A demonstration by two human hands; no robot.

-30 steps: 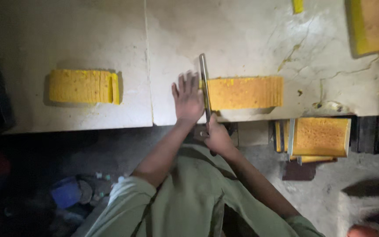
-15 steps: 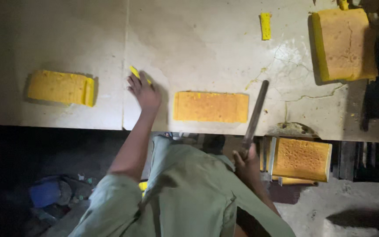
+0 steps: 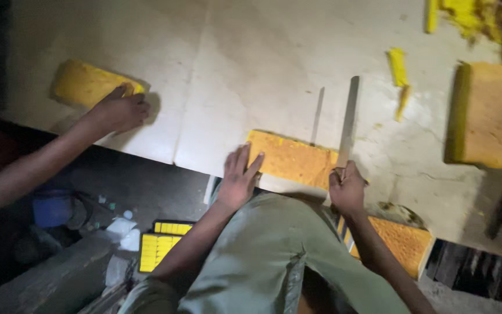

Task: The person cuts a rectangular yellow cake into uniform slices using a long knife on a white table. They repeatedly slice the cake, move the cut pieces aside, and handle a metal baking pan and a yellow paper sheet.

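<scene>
A yellow-orange foam block [image 3: 291,160] lies at the near edge of the pale table [image 3: 251,75]. My left hand [image 3: 239,177] presses flat on the block's left end, fingers spread. My right hand [image 3: 347,189] grips the handle of a long knife [image 3: 348,119] whose blade lies along the block's right end, pointing away from me. At the far left a second yellow block [image 3: 79,81] sits on the table, with another person's hand [image 3: 120,107] resting on its right end.
A large yellow foam slab [image 3: 489,116] lies at the right. Thin yellow strips [image 3: 398,67] and scraps [image 3: 472,14] are scattered behind it. Below the table edge are an orange block [image 3: 402,241], a yellow gridded object [image 3: 158,247] and a blue container [image 3: 53,206].
My left hand came back from the left and now presses on the near block. The knife moved from beside the table onto the block's right end. Another person's hand appeared at the left block.
</scene>
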